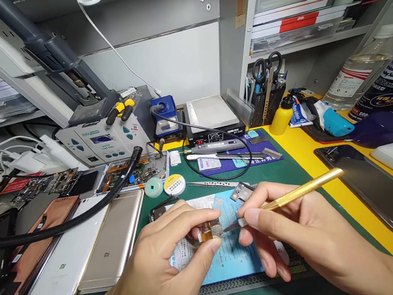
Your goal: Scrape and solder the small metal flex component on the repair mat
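Between the thumb and fingers of my left hand (pixel 174 257) is a small metal phone part with an orange flex cable (pixel 210 230), perhaps a camera module. My right hand (pixel 291 230) grips a craft knife (pixel 306 188) with a knurled gold handle, held like a pen. Its blade points left and its tip is at or very near the part's right edge; contact I cannot tell. Beneath both hands lies a blue and white printed sheet (pixel 230 266). Another small metal part (pixel 242 192) rests on the sheet just beyond my right fingers.
Tweezers (pixel 209 183) and a round yellow-labelled tin (pixel 175 183) lie beyond my hands on the green mat (pixel 289 169). Phone backs (pixel 111 243) and a black hose (pixel 70 227) occupy the left. A heating plate (pixel 212 113) stands behind, a dark phone (pixel 371 186) at right.
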`<state>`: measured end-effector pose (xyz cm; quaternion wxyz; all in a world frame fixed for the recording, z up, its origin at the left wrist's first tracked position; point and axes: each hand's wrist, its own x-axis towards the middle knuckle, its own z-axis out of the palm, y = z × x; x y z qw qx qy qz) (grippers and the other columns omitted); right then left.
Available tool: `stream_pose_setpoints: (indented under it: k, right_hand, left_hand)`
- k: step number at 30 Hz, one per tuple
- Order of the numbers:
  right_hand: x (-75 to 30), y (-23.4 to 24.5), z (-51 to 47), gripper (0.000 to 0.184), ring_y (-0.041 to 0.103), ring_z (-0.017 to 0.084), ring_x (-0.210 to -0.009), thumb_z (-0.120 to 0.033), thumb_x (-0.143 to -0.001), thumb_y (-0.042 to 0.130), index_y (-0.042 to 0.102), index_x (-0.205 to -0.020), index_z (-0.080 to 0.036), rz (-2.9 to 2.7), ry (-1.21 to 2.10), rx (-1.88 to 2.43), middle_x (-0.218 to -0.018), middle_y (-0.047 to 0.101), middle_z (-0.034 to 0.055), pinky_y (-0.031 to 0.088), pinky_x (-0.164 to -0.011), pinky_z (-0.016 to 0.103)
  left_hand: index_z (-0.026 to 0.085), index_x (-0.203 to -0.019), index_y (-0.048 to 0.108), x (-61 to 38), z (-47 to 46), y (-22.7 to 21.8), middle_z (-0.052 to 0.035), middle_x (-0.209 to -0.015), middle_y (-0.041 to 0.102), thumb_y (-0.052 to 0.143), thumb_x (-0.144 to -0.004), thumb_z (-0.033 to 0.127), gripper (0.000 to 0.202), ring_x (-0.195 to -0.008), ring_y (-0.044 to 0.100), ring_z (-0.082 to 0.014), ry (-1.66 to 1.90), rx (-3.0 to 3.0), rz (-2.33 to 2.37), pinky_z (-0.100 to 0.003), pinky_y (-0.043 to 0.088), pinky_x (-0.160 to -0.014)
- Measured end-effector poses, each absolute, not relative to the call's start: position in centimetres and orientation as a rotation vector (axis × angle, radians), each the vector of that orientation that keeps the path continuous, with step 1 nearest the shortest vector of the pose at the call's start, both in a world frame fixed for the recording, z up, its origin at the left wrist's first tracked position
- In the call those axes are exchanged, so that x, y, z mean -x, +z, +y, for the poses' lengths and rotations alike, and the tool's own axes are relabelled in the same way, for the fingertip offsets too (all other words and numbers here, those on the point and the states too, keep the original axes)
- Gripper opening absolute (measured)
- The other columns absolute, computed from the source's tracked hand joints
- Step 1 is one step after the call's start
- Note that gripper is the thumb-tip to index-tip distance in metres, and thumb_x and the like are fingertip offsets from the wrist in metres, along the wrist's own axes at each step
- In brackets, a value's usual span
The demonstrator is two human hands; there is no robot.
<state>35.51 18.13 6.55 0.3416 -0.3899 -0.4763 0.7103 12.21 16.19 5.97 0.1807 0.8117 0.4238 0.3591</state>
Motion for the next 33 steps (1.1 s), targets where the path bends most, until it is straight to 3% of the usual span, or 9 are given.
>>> stream_pose_setpoints:
  k: [9,20,33]
  right_hand:
    - [-35.45,6.45,17.96,0.031,0.058,0.009,-0.044,-0.045,-0.096,0.070,0.062,-0.085,-0.017,-1.289,1.807,1.024,-0.065,0.073,0.0022,0.048,-0.042,0.017]
    - [-35.49,6.45,18.09,0.035,0.056,0.009,-0.042,-0.048,-0.092,0.076,0.063,-0.084,-0.016,-1.286,1.851,1.013,-0.056,0.070,0.0015,0.048,-0.043,0.016]
    - [-35.50,6.32,18.11,0.038,0.059,0.009,-0.045,-0.050,-0.094,0.075,0.064,-0.085,-0.014,-1.305,1.856,0.962,-0.060,0.071,0.0033,0.049,-0.045,0.016]
  left_hand:
    - [0.023,-0.118,0.073,-12.22,16.24,6.04,-0.0030,-0.100,0.077,0.070,-0.091,0.013,0.029,-0.089,0.072,-0.0156,0.994,-2.287,1.175,-0.025,0.058,-0.080]
    - [0.021,-0.119,0.072,-12.38,16.44,6.03,-0.0015,-0.097,0.075,0.069,-0.093,0.011,0.028,-0.089,0.070,-0.0125,0.993,-2.286,1.129,-0.021,0.056,-0.083]
    - [0.023,-0.120,0.071,-12.19,16.49,6.16,0.0002,-0.097,0.074,0.068,-0.094,0.013,0.028,-0.089,0.070,-0.0109,0.961,-2.294,1.132,-0.018,0.055,-0.083]
